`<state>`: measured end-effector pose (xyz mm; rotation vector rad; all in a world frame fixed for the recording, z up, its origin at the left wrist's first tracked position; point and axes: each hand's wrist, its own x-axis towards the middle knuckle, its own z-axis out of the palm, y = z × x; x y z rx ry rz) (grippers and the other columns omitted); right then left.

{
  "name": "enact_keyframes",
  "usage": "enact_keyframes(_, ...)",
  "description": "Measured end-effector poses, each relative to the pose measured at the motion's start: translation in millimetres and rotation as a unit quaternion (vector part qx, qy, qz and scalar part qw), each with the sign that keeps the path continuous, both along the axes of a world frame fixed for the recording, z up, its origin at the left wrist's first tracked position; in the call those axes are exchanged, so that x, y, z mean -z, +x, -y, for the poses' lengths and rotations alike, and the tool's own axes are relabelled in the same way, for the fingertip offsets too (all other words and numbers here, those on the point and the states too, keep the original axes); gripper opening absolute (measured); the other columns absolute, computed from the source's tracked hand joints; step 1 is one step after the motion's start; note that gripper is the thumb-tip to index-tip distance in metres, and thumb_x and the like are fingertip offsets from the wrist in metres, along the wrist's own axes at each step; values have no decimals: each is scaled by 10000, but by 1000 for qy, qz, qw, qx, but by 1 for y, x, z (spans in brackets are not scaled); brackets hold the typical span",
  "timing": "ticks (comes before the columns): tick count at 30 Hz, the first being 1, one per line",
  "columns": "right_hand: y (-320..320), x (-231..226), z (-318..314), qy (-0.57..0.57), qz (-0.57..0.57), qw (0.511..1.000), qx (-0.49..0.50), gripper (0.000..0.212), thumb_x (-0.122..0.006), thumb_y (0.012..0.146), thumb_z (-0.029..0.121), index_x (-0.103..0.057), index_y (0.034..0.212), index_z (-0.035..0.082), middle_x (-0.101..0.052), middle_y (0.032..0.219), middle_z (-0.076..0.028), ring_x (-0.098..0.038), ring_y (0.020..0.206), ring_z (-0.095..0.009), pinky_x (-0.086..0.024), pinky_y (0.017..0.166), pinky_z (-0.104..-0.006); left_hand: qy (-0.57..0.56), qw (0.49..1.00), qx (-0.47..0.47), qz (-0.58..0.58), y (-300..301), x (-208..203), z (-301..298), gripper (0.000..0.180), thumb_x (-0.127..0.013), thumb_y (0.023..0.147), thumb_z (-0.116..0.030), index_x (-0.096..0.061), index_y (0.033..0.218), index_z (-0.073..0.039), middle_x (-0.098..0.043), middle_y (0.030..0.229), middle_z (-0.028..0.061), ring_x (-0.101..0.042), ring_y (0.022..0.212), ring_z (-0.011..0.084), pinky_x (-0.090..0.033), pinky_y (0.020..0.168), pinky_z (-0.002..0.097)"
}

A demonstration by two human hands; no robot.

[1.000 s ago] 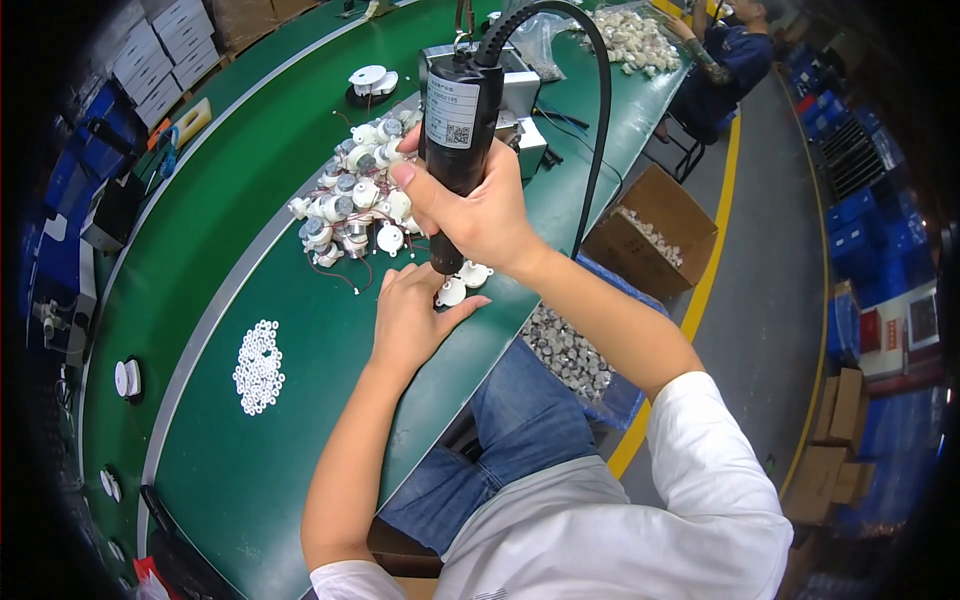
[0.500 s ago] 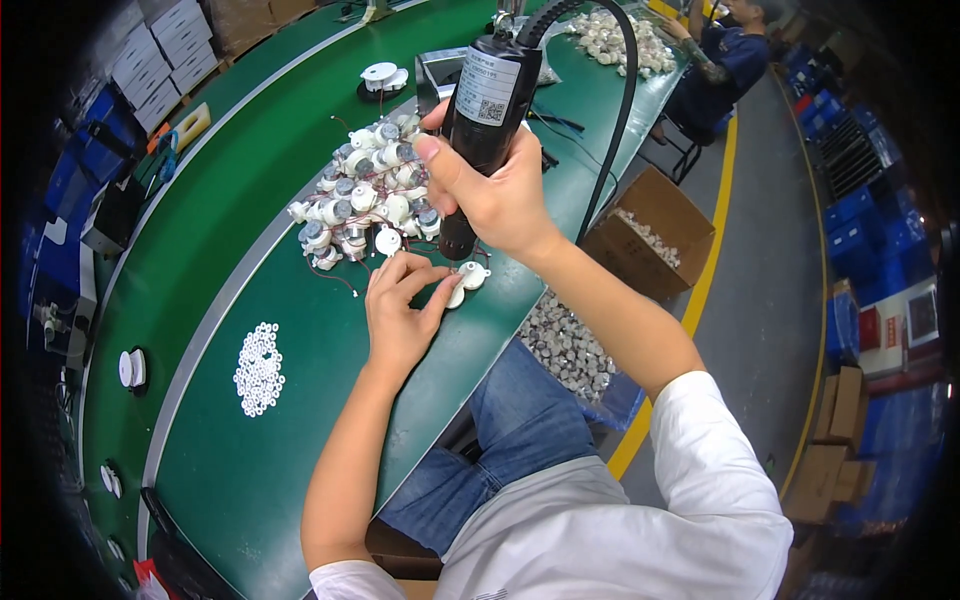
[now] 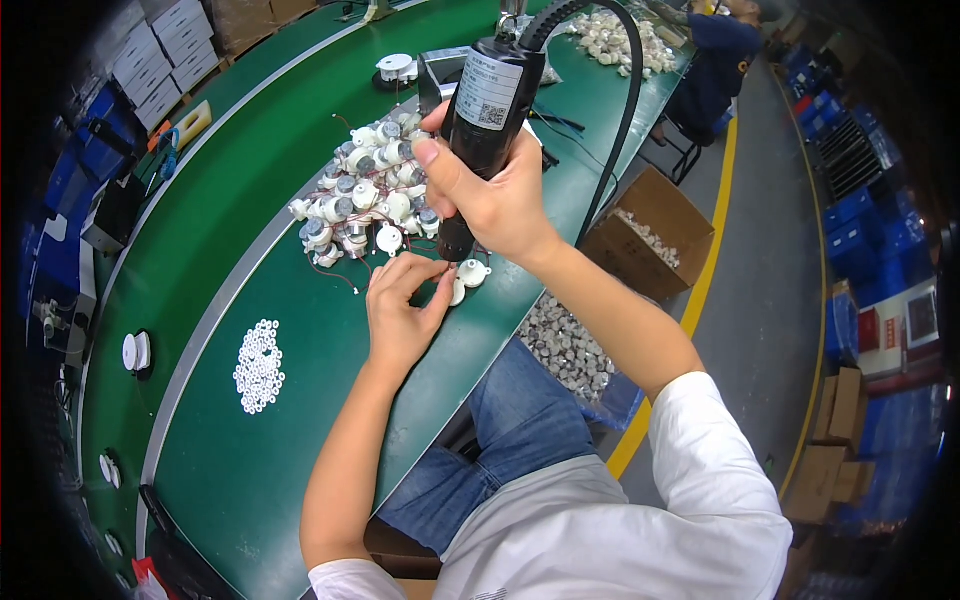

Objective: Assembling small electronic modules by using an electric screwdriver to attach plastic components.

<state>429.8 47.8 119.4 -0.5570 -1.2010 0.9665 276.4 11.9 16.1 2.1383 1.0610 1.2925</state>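
Head view, right hand: the right hand [image 3: 500, 205] is closed in a full grip around a black electric screwdriver [image 3: 480, 120], held upright with its tip pointing down at the bench.
Head view, screwdriver label: a white rectangular label [image 3: 488, 92] sits on the upper barrel, with a small square code patch near its lower edge; a black cable [image 3: 625, 90] arcs from the tool's top over to the right.
Head view, left hand: the left hand [image 3: 403, 315] rests on the green bench [image 3: 220, 230], fingers curled and pinched on a small white round part [image 3: 455, 292] directly under the screwdriver tip.
Head view, neighbouring part: a second white round part [image 3: 473, 272] lies just beside the first, touching the bench.
Head view, parts heap: a pile of small white and grey motors [image 3: 365, 200] with thin red wires lies just beyond the left hand.
Head view, washers: a cluster of small white rings [image 3: 259, 365] lies on the bench, well apart to the left.
Head view, packages: an open brown cardboard box [image 3: 650, 235] stands on the floor right of the bench; white stacked cartons [image 3: 165, 45] stand at the upper left; blue crates [image 3: 860, 215] line the right edge.
Head view, floor marking: a yellow line [image 3: 700, 290] runs along the grey floor beside the bench.
Head view, other person: a person in dark blue [image 3: 715, 50] sits at the far end of the bench.
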Motion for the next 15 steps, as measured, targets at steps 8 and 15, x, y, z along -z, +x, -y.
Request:
enact_keyframes(8, 1, 0, 1, -1, -2, 1000, 3, 239, -775, 956, 84, -632, 1137, 20, -642, 714, 15, -541, 545, -34, -415, 496, -235, 49, 997, -21, -47, 1, -2, 1, 125, -852, 811, -110, -760, 887, -72, -689, 819, 33, -634, 738, 210, -390, 686, 357)
enact_keyframes(15, -2, 6, 7, -2, 74, 997, 27, 234, -720, 988, 44, -593, 1178, -4, -613, 695, 4, -535, 557, -56, -433, 523, -254, 52, 997, -3, -65, -1, -6, 2, 262, -883, 796, -225, -748, 952, -65, -618, 789, 38, -605, 734, 224, -391, 680, 361)
